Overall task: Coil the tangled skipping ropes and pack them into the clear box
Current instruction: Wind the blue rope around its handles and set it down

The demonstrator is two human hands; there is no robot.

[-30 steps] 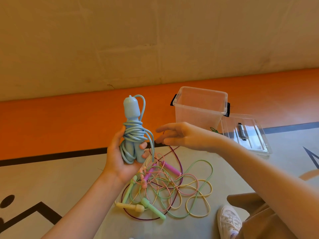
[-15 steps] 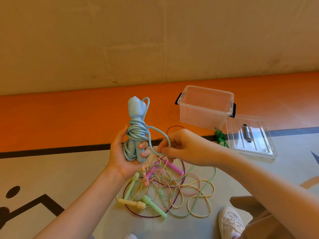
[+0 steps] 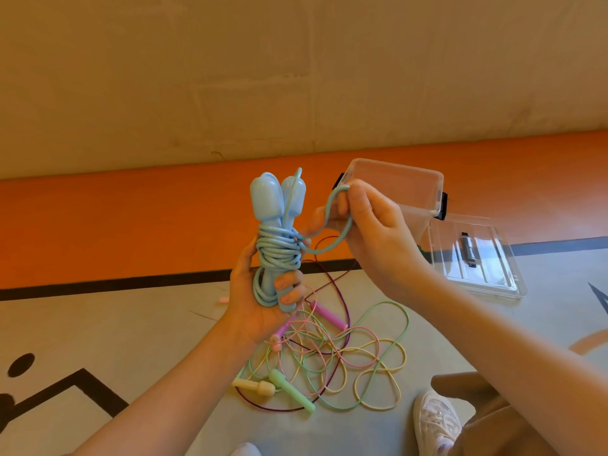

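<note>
A white sneaker (image 3: 436,419) sat nearest. Beyond it, tangled pastel skipping ropes (image 3: 332,353) lay on the floor. The left hand (image 3: 260,297) gripped the coiled blue skipping rope (image 3: 278,245) upright; the right hand (image 3: 368,232) pinched its loose loop. Farther off stood the open clear box (image 3: 394,185), its lid (image 3: 477,258) alongside.

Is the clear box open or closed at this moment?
Open. The clear box has no cover on top; its lid lies flat on the floor beside it.
</note>
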